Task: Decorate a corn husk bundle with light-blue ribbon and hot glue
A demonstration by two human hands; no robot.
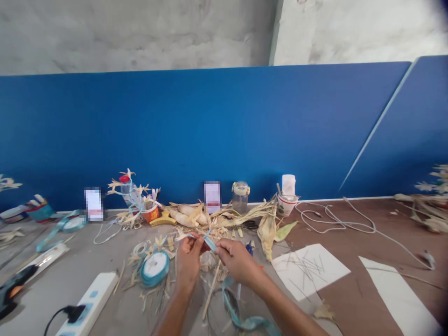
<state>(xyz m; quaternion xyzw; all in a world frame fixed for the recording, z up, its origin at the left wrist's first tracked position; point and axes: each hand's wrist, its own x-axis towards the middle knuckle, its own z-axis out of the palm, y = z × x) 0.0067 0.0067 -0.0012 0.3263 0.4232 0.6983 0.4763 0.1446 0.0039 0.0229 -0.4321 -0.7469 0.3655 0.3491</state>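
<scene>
Both my hands are close together above the middle of the desk. My left hand (189, 261) is closed in a pinch on a corn-husk flower (180, 234); its pale petals stick out on the left, and its stem is mostly hidden by my fingers. My right hand (236, 259) pinches a light blue ribbon (210, 242), which stretches across to the fingers of my left hand. A loose length of blue ribbon hangs below my right hand and curls toward the front edge. Left of my hands lies a ribbon spool (155, 268) among husk scraps.
Dried corn husks (189, 215) lie behind my hands, with a glass jar (241, 196) and a paper cup (286, 204) beyond. A white power strip (93, 303) and a glue gun (16, 289) are at left. Thin wires rest on white paper (297, 284) at right.
</scene>
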